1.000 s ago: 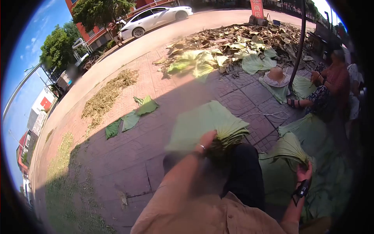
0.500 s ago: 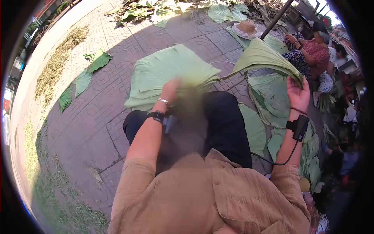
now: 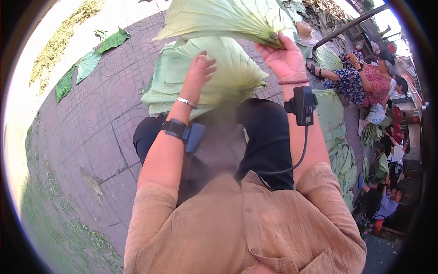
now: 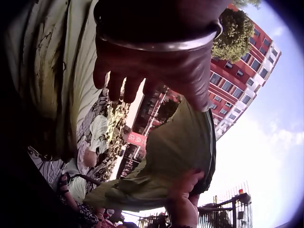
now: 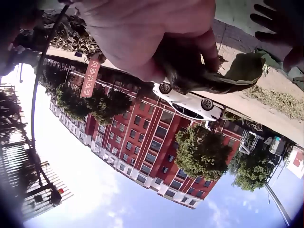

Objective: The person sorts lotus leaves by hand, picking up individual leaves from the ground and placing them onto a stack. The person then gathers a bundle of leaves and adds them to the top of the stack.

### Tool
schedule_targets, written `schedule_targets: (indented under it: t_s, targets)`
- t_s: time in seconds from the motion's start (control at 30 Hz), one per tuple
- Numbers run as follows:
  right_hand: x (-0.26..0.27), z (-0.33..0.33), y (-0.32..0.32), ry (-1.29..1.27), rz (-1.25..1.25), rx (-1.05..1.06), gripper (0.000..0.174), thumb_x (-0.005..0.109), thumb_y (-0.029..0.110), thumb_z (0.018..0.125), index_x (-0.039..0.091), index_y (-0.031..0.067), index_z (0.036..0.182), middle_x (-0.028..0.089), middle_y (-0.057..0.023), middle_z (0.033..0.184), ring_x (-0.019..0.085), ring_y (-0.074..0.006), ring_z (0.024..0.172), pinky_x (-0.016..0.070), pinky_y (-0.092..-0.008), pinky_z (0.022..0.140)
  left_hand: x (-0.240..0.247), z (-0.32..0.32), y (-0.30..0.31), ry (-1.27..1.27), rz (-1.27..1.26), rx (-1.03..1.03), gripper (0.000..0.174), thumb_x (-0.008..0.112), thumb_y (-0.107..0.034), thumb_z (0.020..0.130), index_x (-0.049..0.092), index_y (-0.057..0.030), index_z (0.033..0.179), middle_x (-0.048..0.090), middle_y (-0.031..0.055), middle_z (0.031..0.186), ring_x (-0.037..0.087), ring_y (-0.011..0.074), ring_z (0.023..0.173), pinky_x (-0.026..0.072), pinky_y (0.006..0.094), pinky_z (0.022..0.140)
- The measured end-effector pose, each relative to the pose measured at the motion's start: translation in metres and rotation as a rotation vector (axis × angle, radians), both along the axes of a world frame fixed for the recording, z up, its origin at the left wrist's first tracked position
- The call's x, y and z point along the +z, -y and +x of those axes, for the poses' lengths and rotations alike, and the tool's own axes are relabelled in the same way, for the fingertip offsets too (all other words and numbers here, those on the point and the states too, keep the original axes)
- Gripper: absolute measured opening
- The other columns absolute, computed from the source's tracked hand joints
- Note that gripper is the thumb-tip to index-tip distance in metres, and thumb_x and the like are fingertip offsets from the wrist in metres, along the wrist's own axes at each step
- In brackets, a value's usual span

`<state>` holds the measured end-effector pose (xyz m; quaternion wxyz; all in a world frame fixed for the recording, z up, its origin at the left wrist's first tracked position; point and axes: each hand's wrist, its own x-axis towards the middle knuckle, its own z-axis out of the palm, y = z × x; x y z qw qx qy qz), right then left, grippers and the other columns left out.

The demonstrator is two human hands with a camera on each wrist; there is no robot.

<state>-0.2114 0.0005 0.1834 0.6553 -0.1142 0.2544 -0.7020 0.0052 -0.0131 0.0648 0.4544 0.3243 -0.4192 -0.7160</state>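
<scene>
My right hand (image 3: 288, 58) is raised ahead of me, palm up, pinching a large green lotus leaf (image 3: 223, 19) at its gathered end. The leaf spreads out to the left, above a stack of flattened lotus leaves (image 3: 182, 57) that lies by my knees. My left hand (image 3: 199, 75) hovers over this stack, fingers loosely spread and holding nothing. From the left wrist view, the same held leaf (image 4: 171, 147) hangs beyond my left fingers. In the right wrist view its dark folded edge (image 5: 190, 71) shows under my right hand (image 5: 142, 33).
More lotus leaves (image 3: 331, 116) lie in a pile to my right. Small leaves (image 3: 89, 64) are on the paving at left. A seated person (image 3: 376, 82) is at the right, near a slanted pole (image 3: 349, 28). Other people sit farther back.
My right hand has lifted the leaf from the pile at the right and swung it left, over the stack. My left hand has risen off the stack. The head view has tilted down.
</scene>
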Motion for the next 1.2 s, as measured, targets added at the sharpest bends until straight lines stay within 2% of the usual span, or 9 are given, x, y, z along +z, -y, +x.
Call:
schedule_targets:
  t_s: [0.2,0.53,0.67,0.83,0.93,0.97,1.07,1.1,1.2]
  targets:
    - [-0.112,0.047,-0.015,-0.398,0.457,0.408,0.041,0.05,0.01,0.082,0.036,0.0004,0.12,0.042,-0.0213,0.12,0.04,-0.0407,0.111,0.0393,-0.0511,0.088,-0.039,0.024,0.001,-0.083,0.611,0.448,0.036,0.053,-0.034,0.083,0.046,-0.0071,0.105,0.053,0.0076,0.092,0.055,0.0218,0.085,0.0436,0.034,0.071]
    - [-0.127,0.036,-0.017,-0.434,0.449,0.516,0.039,0.051,0.011,0.082,0.039,-0.0036,0.116,0.046,-0.0237,0.115,0.048,-0.0399,0.103,0.0461,-0.0485,0.08,-0.056,0.026,-0.014,0.055,0.664,0.454,0.014,0.053,-0.018,0.081,0.05,-0.0082,0.09,0.057,0.0035,0.081,0.057,0.0158,0.071,0.0432,0.0296,0.059]
    - [-0.103,0.045,-0.027,-0.543,0.543,0.4,0.042,0.054,0.014,0.082,0.04,-0.0055,0.116,0.048,-0.0213,0.114,0.05,-0.0394,0.1,0.0482,-0.0463,0.077,-0.048,0.034,-0.022,0.114,0.673,0.236,0.017,0.051,-0.022,0.084,0.051,-0.0071,0.092,0.059,0.007,0.081,0.059,0.0165,0.074,0.0437,0.0259,0.054]
    - [-0.114,0.04,-0.024,-0.541,0.602,0.371,0.043,0.056,0.011,0.08,0.041,-0.009,0.114,0.047,-0.0299,0.109,0.053,-0.0422,0.096,0.049,-0.0503,0.073,0.008,0.038,-0.033,0.378,0.492,-0.434,0.037,0.044,-0.044,0.087,0.052,-0.0076,0.084,0.063,0.0069,0.07,0.058,0.0119,0.05,0.0412,0.019,0.041]
    - [-0.112,0.04,-0.03,-0.568,0.559,0.408,0.047,0.057,0.013,0.08,0.038,-0.012,0.115,0.046,-0.033,0.109,0.051,-0.0443,0.097,0.0489,-0.0503,0.073,0.009,0.046,-0.021,0.039,0.352,-0.312,0.032,0.042,-0.037,0.089,0.052,-0.007,0.083,0.063,0.0065,0.07,0.058,0.0112,0.051,0.0421,0.0193,0.042]
    - [-0.113,0.039,-0.03,-0.568,0.562,0.407,0.048,0.057,0.013,0.079,0.038,-0.0122,0.115,0.046,-0.0332,0.109,0.051,-0.0445,0.098,0.049,-0.0502,0.073,0.011,0.046,-0.015,-0.064,0.325,-0.213,0.028,0.043,-0.033,0.09,0.054,-0.0076,0.091,0.063,0.0076,0.084,0.058,0.0094,0.064,0.0441,0.0203,0.053]
    - [-0.113,0.04,-0.031,-0.593,0.578,0.395,0.047,0.057,0.015,0.08,0.039,-0.013,0.113,0.048,-0.0332,0.106,0.053,-0.0444,0.094,0.0505,-0.0492,0.069,0.011,0.024,-0.012,0.066,0.135,0.086,0.026,0.046,-0.03,0.089,0.054,-0.0078,0.1,0.057,0.0076,0.102,0.054,0.0068,0.083,0.0424,0.0228,0.067]
    - [-0.112,0.041,-0.032,-0.607,0.585,0.393,0.047,0.057,0.015,0.08,0.039,-0.0131,0.113,0.048,-0.0331,0.105,0.054,-0.0443,0.092,0.0508,-0.049,0.068,-0.01,0.022,-0.005,0.233,0.02,0.071,0.031,0.049,-0.026,0.087,0.052,-0.0051,0.11,0.049,0.0094,0.117,0.048,0.0122,0.101,0.0387,0.0286,0.082]
    - [-0.109,0.037,-0.038,-0.658,0.548,0.419,0.048,0.056,0.018,0.08,0.04,-0.0128,0.113,0.051,-0.0317,0.103,0.056,-0.0429,0.089,0.0522,-0.0464,0.065,-0.028,-0.002,-0.012,0.523,-0.554,0.068,0.038,0.049,-0.025,0.087,0.047,-0.0021,0.118,0.048,0.0125,0.121,0.045,0.0233,0.11,0.0351,0.0333,0.09]
